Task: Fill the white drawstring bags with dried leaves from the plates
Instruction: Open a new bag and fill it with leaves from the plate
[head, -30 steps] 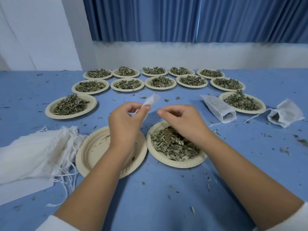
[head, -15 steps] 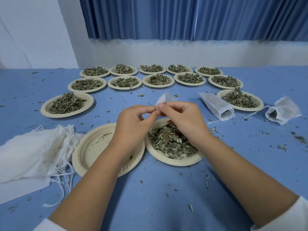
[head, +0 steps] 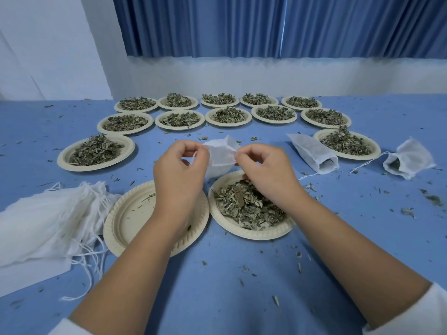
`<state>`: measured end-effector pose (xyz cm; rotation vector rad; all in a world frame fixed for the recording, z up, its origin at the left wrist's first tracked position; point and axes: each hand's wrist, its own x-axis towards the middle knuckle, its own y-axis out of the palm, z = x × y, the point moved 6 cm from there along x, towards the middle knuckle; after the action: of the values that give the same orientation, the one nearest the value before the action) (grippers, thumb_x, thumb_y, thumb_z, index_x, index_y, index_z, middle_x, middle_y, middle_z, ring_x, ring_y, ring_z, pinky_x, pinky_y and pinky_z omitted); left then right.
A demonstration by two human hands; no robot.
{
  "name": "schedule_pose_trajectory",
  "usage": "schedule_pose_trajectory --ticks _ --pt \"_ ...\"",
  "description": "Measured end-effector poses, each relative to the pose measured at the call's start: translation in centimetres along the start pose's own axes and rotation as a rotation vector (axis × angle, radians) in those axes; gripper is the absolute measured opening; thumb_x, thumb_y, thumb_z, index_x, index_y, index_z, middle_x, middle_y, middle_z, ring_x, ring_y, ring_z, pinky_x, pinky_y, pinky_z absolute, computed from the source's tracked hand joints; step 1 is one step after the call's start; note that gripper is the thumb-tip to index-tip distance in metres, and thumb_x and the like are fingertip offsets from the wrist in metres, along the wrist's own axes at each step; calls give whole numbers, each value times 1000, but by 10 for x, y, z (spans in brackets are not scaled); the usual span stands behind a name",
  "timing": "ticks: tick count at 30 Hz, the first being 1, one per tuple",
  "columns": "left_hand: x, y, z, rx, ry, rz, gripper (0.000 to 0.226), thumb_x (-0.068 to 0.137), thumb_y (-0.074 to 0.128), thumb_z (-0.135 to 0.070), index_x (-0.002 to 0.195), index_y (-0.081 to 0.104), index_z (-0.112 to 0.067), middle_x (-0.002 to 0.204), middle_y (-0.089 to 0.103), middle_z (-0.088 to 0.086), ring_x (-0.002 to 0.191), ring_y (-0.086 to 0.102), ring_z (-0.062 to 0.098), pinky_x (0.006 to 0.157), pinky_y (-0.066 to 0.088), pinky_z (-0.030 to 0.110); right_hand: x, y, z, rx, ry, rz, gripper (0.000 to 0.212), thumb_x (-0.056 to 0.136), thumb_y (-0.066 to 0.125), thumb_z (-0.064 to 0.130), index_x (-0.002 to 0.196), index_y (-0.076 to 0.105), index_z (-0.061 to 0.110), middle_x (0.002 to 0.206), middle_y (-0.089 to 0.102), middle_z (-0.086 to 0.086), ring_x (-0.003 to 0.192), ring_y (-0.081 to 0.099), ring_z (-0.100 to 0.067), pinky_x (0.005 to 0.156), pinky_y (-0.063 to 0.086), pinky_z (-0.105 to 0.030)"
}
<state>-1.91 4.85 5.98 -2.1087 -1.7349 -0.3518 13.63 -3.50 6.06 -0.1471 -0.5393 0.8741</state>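
Bag | edges pinched: left hand, right hand | seemingly clear of plate

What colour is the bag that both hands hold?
The bag is white; the head view shows it best.

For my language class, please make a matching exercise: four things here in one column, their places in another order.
1 small white bag
2 nearly bare plate
3 pile of unfilled bags
4 nearest plate of leaves

A at the table left edge
B pinched between left hand and right hand
C partly under the left forearm
D partly under the right hand

Pairs: 1-B, 2-C, 3-A, 4-D
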Motion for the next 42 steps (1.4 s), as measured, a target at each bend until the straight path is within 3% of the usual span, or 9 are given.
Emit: schedule_pose_trajectory --ticks 3,8,12,16,21,26,34,39,42 --pt "-6 -6 -15 61 166 -74 9 91 63 -32 82 64 -34 74 62 -19 48 42 4 52 35 12 -1 10 3 67 -25 132 15 94 62 16 83 72 16 75 67 18 74 63 -2 80 57 -30" --pt "-5 -10 -19 305 310 -126 16 92 65 -29 102 73 -19 85 63 -12 70 47 1 68 39 18 3 1 1 -163 -32 232 16 93 64 30 86 76 23 87 74 11 82 64 -6 75 50 -17" --pt "-3 -5 -16 465 376 -32 14 92 67 -24 100 76 -16 88 70 -2 76 58 12 68 42 25 4 -13 -4 -479 -10 410 12 82 72 46 82 73 34 78 67 16 67 55 4 62 42 -18" --pt "-4 9 -8 475 306 115 13 91 67 -25 98 77 -20 93 71 -2 87 63 16 75 47 33 -2 -13 -6 -658 -1 495 40 67 72 67 96 70 40 90 59 15 78 55 3 73 47 -23" --pt "-7 22 -1 454 215 215 18 90 68 -30 103 76 -22 100 72 -4 96 63 13 82 46 27 -8 4 -10 -824 -47 535 37 79 75 47 112 68 31 87 49 17 87 49 -6 78 44 -26" --pt "-5 20 4 426 154 208 15 90 67 -30 98 77 -23 101 73 -8 95 62 8 81 43 23 -6 1 -11 -746 -34 493 24 82 73 26 105 72 29 76 52 19 72 49 4 59 37 -13" --pt "-4 15 3 294 93 118 13 90 68 -29 96 78 -23 98 73 -9 95 62 5 87 50 32 0 -25 -6 -320 101 360 27 76 83 18 100 72 23 80 70 4 67 62 -2 79 55 -29" --pt "-3 17 3 219 51 111 10 88 70 -29 92 78 -27 92 71 -19 91 61 -4 82 50 20 1 -40 -3 37 155 262 20 77 81 9 94 74 18 85 76 1 79 70 -5 68 55 -16" --pt "-4 21 3 190 24 135 8 87 70 -27 86 79 -28 86 71 -23 73 60 -9 64 42 6 3 -40 -2 194 165 199 22 78 79 9 98 74 15 87 77 5 76 70 -1 62 50 -11"
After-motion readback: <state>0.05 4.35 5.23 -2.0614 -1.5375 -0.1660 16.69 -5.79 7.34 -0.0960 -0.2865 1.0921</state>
